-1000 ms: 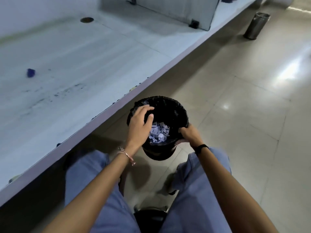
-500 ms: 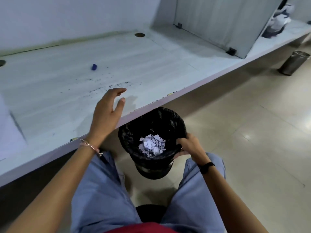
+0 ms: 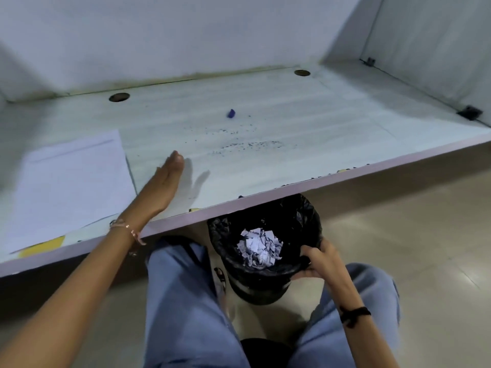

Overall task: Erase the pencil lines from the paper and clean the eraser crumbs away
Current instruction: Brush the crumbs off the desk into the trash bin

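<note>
Step in hand: crumb clearing, by my reading. The erasing looks finished or set aside; the small blue eraser (image 3: 231,113) lies alone, far back on the pale grey-white desk top (image 3: 305,160).

Crumbs: scattered dark eraser crumbs (image 3: 247,146) lie in loose bands across the middle of the desk, with a few more specks along the front edge (image 3: 313,178).

Paper: white lined sheet of paper (image 3: 71,181) lies flat at the left of the desk, well apart from the crumbs. A yellow slip (image 3: 42,247) shows under its near corner. Whether pencil lines remain is too faint to tell.

Left hand (image 3: 166,181): empty, fingers straight and pressed together, set on its edge on the desk just right of the paper, palm facing the crumbs. A blade for sweeping.

Right hand (image 3: 316,261): clamped on the near rim of the round black bin with a black plastic liner (image 3: 225,235), pinching rim and liner.

Bin: below the desk's front edge, partly tucked under it, with torn white paper scraps (image 3: 259,247) inside.

Next move: sweep the left hand right and toward the front edge, gathering crumbs over the lip. The bin mouth needs to sit directly under the drop point.

Risk: light crumbs may scatter onto the tiled floor (image 3: 398,221) or cling to the palm.
</note>
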Tool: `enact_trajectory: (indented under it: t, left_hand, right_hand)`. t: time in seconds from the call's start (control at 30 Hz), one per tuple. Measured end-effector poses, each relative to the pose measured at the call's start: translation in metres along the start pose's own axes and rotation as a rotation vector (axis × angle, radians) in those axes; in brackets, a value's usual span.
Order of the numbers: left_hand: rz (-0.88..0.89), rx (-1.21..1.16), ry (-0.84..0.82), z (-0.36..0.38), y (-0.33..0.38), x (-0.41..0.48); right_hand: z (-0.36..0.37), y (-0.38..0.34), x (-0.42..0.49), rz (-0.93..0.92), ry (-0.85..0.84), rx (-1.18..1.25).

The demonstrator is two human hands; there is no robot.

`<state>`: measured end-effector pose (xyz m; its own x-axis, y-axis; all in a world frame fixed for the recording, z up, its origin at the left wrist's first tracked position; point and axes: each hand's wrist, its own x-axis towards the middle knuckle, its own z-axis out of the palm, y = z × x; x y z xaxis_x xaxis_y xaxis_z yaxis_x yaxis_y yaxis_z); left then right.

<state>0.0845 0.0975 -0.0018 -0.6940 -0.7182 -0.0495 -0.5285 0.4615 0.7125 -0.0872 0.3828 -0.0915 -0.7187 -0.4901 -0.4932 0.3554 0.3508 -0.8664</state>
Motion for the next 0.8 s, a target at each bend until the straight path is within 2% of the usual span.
enact_trajectory:
  t: [0.07, 0.17, 0.23, 0.3, 0.4, 0.47, 0.53, 0.6, 0.7, 0.77, 0.8]
  left_hand:
    - [-0.057, 0.215, -0.030, 0.007, -0.003, 0.021]
    - [-0.100, 0.462, 0.042, 0.031, 0.004, 0.042]
    - [0.042, 0.541, 0.051, 0.055, 0.019, 0.033]
    - [0.177, 0.532, -0.007, 0.074, 0.035, 0.018]
    - [0.327, 0.435, -0.227, 0.089, 0.060, 0.001]
    - [0.367, 0.279, -0.239, 0.076, 0.071, -0.003]
    - [0.246, 0.063, -0.011, 0.047, 0.060, 0.003]
    - [0.102, 0.053, 0.169, 0.013, 0.023, 0.018]
    - [-0.128, 0.431, 0.125, -0.005, -0.031, 0.039]
    - [-0.100, 0.613, 0.056, 0.009, -0.032, 0.044]
    - [-0.016, 0.637, 0.051, 0.022, -0.023, 0.045]
  right_hand:
    - [0.005, 0.001, -0.001, -0.005, -0.002, 0.008]
    - [0.012, 0.008, 0.001, -0.010, -0.004, 0.010]
    - [0.016, 0.010, 0.004, 0.001, 0.002, 0.014]
    - [0.018, 0.011, 0.009, 0.001, -0.002, 0.011]
    - [0.020, 0.008, 0.011, -0.024, -0.002, -0.004]
    - [0.020, 0.007, 0.010, -0.048, -0.015, -0.009]
    - [0.019, 0.005, 0.009, -0.066, -0.018, -0.011]
    - [0.019, 0.005, 0.011, -0.063, 0.000, -0.010]
    - [0.020, 0.005, 0.015, -0.051, 0.021, -0.002]
    - [0.021, 0.006, 0.015, -0.049, 0.008, -0.006]
    - [0.022, 0.006, 0.016, -0.047, 0.001, -0.010]
